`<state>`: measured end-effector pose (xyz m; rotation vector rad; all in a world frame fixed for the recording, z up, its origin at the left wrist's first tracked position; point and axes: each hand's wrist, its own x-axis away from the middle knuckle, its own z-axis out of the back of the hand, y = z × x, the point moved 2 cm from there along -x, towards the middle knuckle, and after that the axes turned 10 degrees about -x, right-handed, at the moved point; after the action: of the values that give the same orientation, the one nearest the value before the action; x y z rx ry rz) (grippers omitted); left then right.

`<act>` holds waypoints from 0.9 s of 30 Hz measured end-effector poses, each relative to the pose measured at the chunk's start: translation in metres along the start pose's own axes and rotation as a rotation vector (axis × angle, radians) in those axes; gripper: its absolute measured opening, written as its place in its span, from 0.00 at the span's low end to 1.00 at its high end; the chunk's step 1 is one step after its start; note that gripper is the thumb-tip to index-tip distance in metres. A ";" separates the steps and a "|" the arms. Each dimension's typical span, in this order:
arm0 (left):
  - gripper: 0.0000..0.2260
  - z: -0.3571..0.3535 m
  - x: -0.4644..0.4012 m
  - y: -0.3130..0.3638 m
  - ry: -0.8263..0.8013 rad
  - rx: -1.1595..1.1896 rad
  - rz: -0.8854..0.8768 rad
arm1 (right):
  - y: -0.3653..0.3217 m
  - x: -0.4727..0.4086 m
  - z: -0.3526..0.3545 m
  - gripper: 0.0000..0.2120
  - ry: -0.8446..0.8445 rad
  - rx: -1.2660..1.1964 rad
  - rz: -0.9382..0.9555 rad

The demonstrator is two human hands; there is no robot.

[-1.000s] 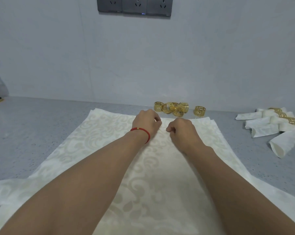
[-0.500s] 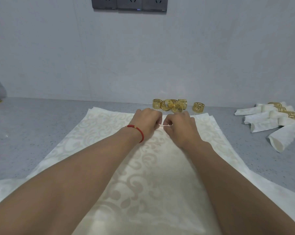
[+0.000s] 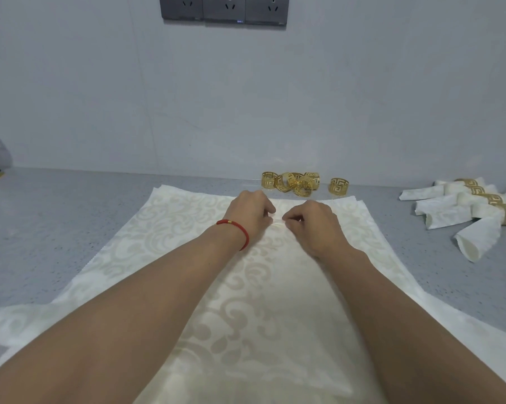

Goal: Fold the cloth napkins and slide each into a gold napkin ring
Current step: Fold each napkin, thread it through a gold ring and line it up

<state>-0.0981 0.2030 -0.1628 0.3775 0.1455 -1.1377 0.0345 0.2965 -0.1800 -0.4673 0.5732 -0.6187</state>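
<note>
grey counter under us, our left hand [image 3: 250, 215] and right hand [image 3: 311, 225] pinch the soft, limp napkin [image 3: 164, 228] just before the gold rings [image 3: 296, 182], best gathered mid-cloth.

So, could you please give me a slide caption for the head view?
Both hands pinch the middle of a spread napkin; gold rings wait behind.

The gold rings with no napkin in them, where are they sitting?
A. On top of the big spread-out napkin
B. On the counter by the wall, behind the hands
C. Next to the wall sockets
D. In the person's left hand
B: the loose gold rings sit on the grey counter at the foot of the wall, just past the far edge of the spread napkin and both hands.
</note>
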 end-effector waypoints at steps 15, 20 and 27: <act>0.10 0.017 0.021 0.020 0.037 -0.482 -0.326 | -0.023 0.014 0.015 0.11 -0.107 0.477 0.248; 0.15 0.002 0.031 0.003 0.105 -0.003 -0.014 | -0.003 0.026 0.014 0.11 0.094 -0.059 0.048; 0.09 -0.007 0.030 0.001 0.109 0.033 0.048 | -0.006 0.024 0.011 0.10 0.063 0.133 0.047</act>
<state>-0.0838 0.1804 -0.1776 0.4704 0.2126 -1.0735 0.0550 0.2788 -0.1772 -0.3093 0.5969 -0.6238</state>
